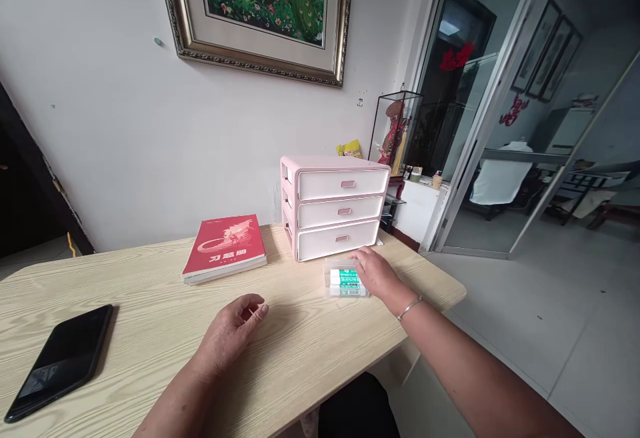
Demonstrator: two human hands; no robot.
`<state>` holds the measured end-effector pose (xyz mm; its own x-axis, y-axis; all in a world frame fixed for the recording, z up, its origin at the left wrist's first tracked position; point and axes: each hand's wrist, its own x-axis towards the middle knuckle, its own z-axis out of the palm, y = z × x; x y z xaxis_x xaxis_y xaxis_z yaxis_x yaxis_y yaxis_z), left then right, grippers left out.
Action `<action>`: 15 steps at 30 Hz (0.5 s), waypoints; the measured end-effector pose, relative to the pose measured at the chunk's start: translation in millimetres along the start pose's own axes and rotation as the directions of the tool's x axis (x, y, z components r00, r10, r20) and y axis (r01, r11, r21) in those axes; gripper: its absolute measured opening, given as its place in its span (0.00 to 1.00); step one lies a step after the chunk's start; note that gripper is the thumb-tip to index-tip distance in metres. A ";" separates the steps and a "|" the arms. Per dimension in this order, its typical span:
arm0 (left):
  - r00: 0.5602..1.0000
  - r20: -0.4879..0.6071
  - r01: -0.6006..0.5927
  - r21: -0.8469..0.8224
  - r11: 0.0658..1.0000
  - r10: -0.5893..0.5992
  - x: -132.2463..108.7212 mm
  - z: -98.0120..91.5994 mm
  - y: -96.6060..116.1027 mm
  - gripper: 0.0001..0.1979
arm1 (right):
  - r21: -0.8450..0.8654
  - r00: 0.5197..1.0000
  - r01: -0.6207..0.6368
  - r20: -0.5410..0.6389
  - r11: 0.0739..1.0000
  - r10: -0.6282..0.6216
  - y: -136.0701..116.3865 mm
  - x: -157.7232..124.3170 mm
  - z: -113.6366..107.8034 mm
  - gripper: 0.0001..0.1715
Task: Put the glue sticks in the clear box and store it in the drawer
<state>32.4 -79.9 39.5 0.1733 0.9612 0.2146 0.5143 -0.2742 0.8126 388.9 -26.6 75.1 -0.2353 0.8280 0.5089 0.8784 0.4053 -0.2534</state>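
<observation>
My right hand (pixel 376 273) is at the right end of a small clear plastic box (pixel 327 278), its fingers curled over the far side and edge. Inside the box lie several white sticks with green printed labels (pixel 349 281), possibly glue sticks; their exact kind is hard to make out. The box rests on the table just in front of a pink and white three-drawer organizer (pixel 340 243), whose drawers are all closed. To the left, my left hand (pixel 237 325) rests on the tabletop, loosely curled, with a gap between thumb and fingers and nothing held.
A red-covered book (pixel 227 245) lies on the wooden table (pixel 165 331) left of the organizer. Further left is a black phone (pixel 63 361). The table's right edge ends near my right forearm. Behind stands a wall with a framed picture (pixel 265 65); a glass door (pixel 475 91) is at right.
</observation>
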 end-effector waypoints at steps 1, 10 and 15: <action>1.000 -0.003 -0.010 0.019 1.000 0.010 -0.2 2.4 -1.0 0.21 | 0.022 1.000 0.017 0.025 1.000 -0.018 -0.9 -8.8 0.3 0.18; 0.937 0.055 -0.347 0.251 0.903 0.345 -2.7 35.8 15.5 0.29 | 0.219 0.987 0.162 -0.050 0.962 -0.155 -56.4 -68.2 2.5 0.16; 0.909 0.118 -0.416 0.228 0.880 0.399 -18.3 42.9 24.6 0.28 | 0.292 0.971 0.238 -0.072 0.926 -0.227 -88.7 -82.0 18.7 0.16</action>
<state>78.0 -105.5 32.3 0.4618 0.7608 0.4559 0.5720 -0.6483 0.5025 322.5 -123.2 40.5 -0.3976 0.6845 0.6110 0.6362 0.6855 -0.3540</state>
